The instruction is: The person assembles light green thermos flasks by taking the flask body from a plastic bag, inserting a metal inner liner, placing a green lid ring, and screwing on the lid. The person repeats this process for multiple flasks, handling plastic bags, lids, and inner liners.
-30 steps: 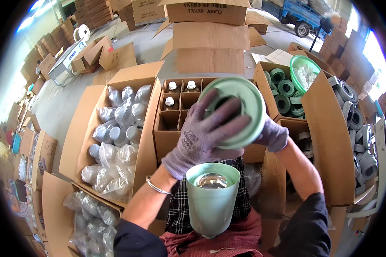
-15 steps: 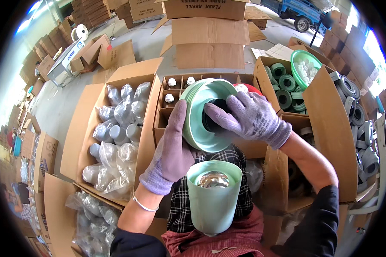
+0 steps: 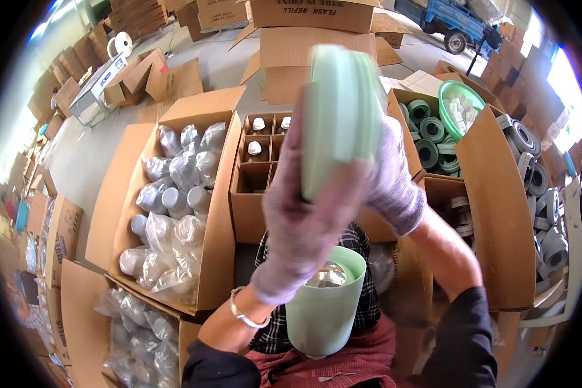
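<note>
A pale green, round plastic flask part (image 3: 343,116), smeared by motion, is raised edge-on before me. My left hand (image 3: 297,200), in a grey-purple glove, is closed around its near and left side. Behind its right side is my right hand (image 3: 394,171), gloved alike and up against the part; its fingers are hidden. The part's opening and the black ring inside are out of sight. Below, a green flask body (image 3: 323,317) stands upright at my lap, a silvery glass liner (image 3: 330,277) showing in its mouth, partly covered by my left wrist.
Left stands a carton (image 3: 216,258) of bagged bottle-like pieces, with another carton (image 3: 87,323) below it. Ahead is a divided carton (image 3: 249,210) with white-capped items. At right are green rings (image 3: 431,129), a green basin (image 3: 443,103) of small white pieces, and grey rings (image 3: 553,249).
The green part has gone up and turned from showing its opening to edge-on. My right hand has shifted from inside the opening to behind it. My left forearm has swung right.
</note>
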Action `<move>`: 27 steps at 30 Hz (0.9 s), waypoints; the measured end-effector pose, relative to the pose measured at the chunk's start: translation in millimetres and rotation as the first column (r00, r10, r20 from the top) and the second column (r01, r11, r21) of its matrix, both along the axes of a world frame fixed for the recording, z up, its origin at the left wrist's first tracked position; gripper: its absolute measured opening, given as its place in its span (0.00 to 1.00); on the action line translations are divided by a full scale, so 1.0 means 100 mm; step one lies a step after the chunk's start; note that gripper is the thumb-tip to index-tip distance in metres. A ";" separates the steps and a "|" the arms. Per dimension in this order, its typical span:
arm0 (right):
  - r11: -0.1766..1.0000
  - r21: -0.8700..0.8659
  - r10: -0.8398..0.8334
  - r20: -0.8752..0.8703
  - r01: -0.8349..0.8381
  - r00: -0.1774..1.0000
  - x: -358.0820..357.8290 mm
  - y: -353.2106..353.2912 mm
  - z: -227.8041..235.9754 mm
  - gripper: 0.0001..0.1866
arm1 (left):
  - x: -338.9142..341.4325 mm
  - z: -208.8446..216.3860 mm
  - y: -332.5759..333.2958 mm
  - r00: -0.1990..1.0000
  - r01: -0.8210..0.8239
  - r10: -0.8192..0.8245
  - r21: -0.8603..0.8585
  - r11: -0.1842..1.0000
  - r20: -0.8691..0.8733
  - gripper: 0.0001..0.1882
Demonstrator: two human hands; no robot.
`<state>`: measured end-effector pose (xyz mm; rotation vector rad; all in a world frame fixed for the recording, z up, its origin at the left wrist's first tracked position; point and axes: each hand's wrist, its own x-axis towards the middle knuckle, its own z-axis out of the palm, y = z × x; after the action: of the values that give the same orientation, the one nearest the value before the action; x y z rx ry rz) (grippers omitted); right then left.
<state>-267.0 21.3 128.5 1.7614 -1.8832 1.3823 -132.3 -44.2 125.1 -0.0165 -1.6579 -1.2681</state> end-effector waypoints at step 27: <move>0.978 0.204 -0.180 0.696 0.049 0.695 0.05 0.47 -0.17 0.20 | 0.00 -0.29 -0.46 0.913 -0.079 0.364 -0.796 0.601 0.184 0.36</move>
<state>-262.3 67.9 111.9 1.1893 -2.4932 2.1208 -132.5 -90.4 96.4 -0.1223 -2.3190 -0.2669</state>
